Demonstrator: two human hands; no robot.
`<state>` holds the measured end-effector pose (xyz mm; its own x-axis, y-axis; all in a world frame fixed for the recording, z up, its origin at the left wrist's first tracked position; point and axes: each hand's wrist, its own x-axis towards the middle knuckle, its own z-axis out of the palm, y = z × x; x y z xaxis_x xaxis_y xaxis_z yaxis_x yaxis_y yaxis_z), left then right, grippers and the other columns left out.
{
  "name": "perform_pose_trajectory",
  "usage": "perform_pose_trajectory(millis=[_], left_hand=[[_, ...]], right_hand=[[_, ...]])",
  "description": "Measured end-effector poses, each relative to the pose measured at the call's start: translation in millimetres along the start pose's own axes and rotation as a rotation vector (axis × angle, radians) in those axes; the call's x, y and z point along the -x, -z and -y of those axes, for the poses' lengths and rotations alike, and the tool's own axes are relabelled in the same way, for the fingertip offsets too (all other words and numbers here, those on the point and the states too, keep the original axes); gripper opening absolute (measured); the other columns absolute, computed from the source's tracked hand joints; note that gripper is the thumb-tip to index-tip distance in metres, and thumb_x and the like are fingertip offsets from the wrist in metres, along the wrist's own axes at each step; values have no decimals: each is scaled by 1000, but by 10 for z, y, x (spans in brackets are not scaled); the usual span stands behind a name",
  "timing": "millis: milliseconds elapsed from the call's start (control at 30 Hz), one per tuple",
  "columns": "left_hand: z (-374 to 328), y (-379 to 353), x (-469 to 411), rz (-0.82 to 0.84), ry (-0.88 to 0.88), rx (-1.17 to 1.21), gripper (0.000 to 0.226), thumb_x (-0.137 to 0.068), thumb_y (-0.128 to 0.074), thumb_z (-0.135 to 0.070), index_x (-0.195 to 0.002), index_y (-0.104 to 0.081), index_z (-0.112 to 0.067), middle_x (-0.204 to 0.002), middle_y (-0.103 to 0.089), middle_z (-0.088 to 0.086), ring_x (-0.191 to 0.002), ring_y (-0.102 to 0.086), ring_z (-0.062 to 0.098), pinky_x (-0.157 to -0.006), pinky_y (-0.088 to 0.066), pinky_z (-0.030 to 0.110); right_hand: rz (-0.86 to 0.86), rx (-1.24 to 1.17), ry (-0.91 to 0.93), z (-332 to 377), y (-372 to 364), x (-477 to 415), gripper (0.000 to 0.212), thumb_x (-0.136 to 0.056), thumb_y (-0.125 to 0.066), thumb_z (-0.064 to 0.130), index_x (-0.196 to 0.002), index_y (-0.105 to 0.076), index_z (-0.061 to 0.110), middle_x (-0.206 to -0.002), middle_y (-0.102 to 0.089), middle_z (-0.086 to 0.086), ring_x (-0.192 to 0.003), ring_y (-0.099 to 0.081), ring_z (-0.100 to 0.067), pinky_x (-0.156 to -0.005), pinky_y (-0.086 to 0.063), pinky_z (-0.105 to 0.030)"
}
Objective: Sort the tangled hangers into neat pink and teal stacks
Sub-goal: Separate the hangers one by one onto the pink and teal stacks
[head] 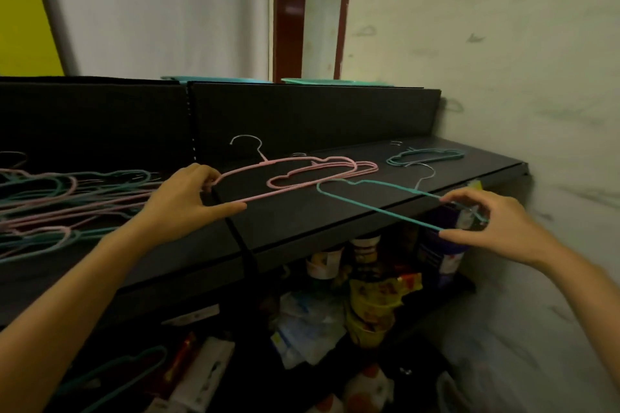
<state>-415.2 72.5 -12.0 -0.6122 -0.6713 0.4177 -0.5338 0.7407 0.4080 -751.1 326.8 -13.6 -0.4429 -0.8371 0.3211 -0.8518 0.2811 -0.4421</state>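
Note:
My left hand (191, 201) grips the left end of a pink hanger (268, 163), held over the black shelf top (302, 218) with its hook pointing away. My right hand (483, 225) pinches the right end of a teal hanger (375, 203), which juts out past the shelf's front edge. A small pink stack (322, 174) lies flat on the shelf in the middle. Behind it to the right lies a small teal stack (426, 156). A tangled heap of pink and teal hangers (57, 198) covers the shelf's left side.
A black back panel (302, 117) rises behind the shelf, with teal items on top. The wall (536, 77) closes in on the right. Below the shelf stand jars, packets and bottles (369, 292). One teal hanger (117, 375) lies lower left.

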Motion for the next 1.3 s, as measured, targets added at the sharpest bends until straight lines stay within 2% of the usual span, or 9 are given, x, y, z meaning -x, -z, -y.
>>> perform_pose_trajectory(millis=[267, 367, 500, 633, 767, 933, 1033, 1200, 1300], left_hand=[[-321, -613, -661, 31, 43, -78, 65, -72, -65, -52, -119, -50, -11, -113, -52, 7, -99, -49, 18, -84, -43, 30], [-345, -852, -931, 66, 85, -113, 65, -71, -65, -55, -118, -50, -13, -115, -52, 6, -99, -48, 16, -84, -43, 30], [-357, -1052, -1249, 113, 136, -130, 64, -73, -64, -53, -120, -49, -11, -118, -50, 8, -101, -47, 17, -87, -43, 31], [-358, -1183, -1488, 153, 182, -114, 59, -74, -66, -47, -119, -50, -11, -118, -50, 9, -102, -49, 18, -86, -43, 30], [-345, -1316, -1609, 192, 226, -98, 60, -74, -65, -50, -119, -50, -14, -118, -50, 6, -103, -48, 16, -85, -43, 29], [-328, -1377, -1669, 202, 263, -144, 66, -74, -65, -52, -125, -47, -14, -123, -45, 6, -109, -43, 16, -93, -41, 31], [-350, -1351, -1660, 238, 277, -181, 80, -62, -56, -65, -125, -47, -17, -123, -44, 3, -108, -41, 14, -90, -38, 29], [-410, -1356, -1657, 218, 261, -485, 76, -73, -50, -69, -132, -43, -23, -131, -37, 2, -118, -35, 16, -101, -28, 32], [-587, -1389, -1761, 218, 253, -598, 74, -76, -53, -63, -136, -37, -22, -139, -34, 2, -126, -33, 17, -105, -27, 32]], right_hand=[[-62, -24, -25, -809, 310, -218, 70, -31, -53, 93, -92, -53, 58, -108, -64, 12, -103, -58, -11, -81, -50, -34], [-89, -56, -31, -1108, 420, -378, 65, -31, -56, 91, -89, -52, 61, -98, -63, 29, -97, -56, 11, -68, -45, -9], [-130, -105, -1, -1511, 527, -695, 67, -29, -56, 92, -88, -55, 61, -95, -55, 45, -91, -49, 25, -61, -43, -2], [-167, -103, 4, -1847, 577, -1108, 43, -51, -79, 62, -85, -54, 65, -91, -54, 48, -87, -49, 28, -67, -40, 3], [-169, -188, -18, -2172, 481, -1487, 75, -27, -57, 93, -94, -56, 59, -97, -54, 47, -93, -50, 24, -70, -42, 3], [-83, -181, 57, -2305, 453, -1832, 76, -29, -57, 93, -96, -56, 57, -100, -54, 45, -100, -53, 8, -66, -44, -1], [-47, -179, 124, -2276, 423, -1984, 74, -26, -55, 94, -92, -55, 60, -98, -62, 28, -96, -57, 0, -62, -50, -10], [57, -185, 232, -2332, 375, -2289, 72, -28, -51, 95, -92, -52, 64, -110, -60, 10, -107, -54, -14, -89, -43, -33], [158, -187, 261, -2421, 370, -2510, 76, -31, -52, 94, -98, -54, 57, -111, -55, 25, -104, -51, -3, -90, -39, -28]])
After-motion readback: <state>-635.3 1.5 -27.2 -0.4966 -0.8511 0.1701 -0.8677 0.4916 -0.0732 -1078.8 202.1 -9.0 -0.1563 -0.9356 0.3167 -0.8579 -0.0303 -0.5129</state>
